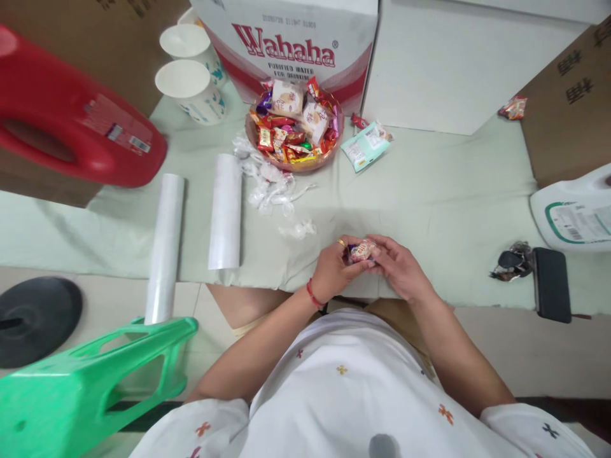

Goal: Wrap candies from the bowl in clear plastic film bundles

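Note:
At the front edge of the cloth-covered table, both my hands are closed round small wrapped candies [361, 251], one wrapper pinkish and printed, another dark purple. My left hand [333, 266], with a ring and a red bracelet, grips them from the left. Fingers of my right hand [397, 264] pinch the pinkish wrapper from the right. How many candies are there is partly hidden by the fingers. Beyond my hands stands a clear pinkish bowl [305, 166] heaped with colourful wrapped sweets. Crumpled clear plastic [267, 184] lies in front of the bowl, and a light-green packet [366, 147] beside it.
White rolls [225, 213] lie at left, one [165, 248] overhanging the edge by a green plastic stool [95, 381]. A red jug [76, 114], paper cups [191, 89] and a Wahaha box [296, 44] stand behind. At right are a phone [552, 285], keys [513, 261] and a white bottle [575, 210].

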Tool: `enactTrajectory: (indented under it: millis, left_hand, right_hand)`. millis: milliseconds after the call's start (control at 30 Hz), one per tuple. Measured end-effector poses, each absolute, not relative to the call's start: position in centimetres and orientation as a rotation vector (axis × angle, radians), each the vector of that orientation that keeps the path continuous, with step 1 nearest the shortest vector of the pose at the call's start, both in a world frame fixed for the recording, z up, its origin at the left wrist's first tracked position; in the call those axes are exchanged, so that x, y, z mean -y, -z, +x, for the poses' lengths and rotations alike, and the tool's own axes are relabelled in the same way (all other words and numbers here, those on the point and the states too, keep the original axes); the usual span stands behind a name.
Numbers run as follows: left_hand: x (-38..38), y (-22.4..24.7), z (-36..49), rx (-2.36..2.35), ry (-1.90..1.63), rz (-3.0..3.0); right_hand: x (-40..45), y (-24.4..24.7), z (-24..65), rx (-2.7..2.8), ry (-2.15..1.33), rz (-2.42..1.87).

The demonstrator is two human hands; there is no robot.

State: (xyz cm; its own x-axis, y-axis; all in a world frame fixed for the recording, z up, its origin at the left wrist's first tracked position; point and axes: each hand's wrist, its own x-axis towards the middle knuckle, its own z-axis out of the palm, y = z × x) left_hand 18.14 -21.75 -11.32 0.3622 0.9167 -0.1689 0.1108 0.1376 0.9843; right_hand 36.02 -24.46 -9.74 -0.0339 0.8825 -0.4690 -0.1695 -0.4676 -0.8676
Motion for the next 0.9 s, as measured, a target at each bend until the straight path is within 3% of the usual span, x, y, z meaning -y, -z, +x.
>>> enactTrajectory:
  millis: [200, 533, 700, 800, 833, 900]
  left_hand:
    - [21.8, 10.0, 18.0, -0.924, -0.827, 1.257]
    - [21.7, 10.0, 18.6, -0.956, -0.799, 1.049]
    - [22.6, 9.2, 17.4, -1.019, -0.676, 1.243]
    - [22.7, 9.2, 16.4, -1.115, -0.693, 1.213]
    - [22.7, 9.2, 16.2, -1.13, -0.708, 1.188]
    - [22.7, 9.3, 16.0, -1.146, -0.757, 1.133]
  right_hand:
    - [24.4, 9.6, 36.7, 0.967, -1.395, -1.437]
    - [26.1, 8.7, 36.5, 0.971, -1.488, -1.474]
    - [27.3, 5.4, 42.1, 1.458, -1.403, -1.724]
    - [25.7, 2.2, 48.2, 1.737, -1.538, -1.925]
    - [24.8, 1.1, 50.4, 1.68, -1.421, -2.1]
    - [23.0, -0.7, 54.1, 1.305, -0.764, -2.271]
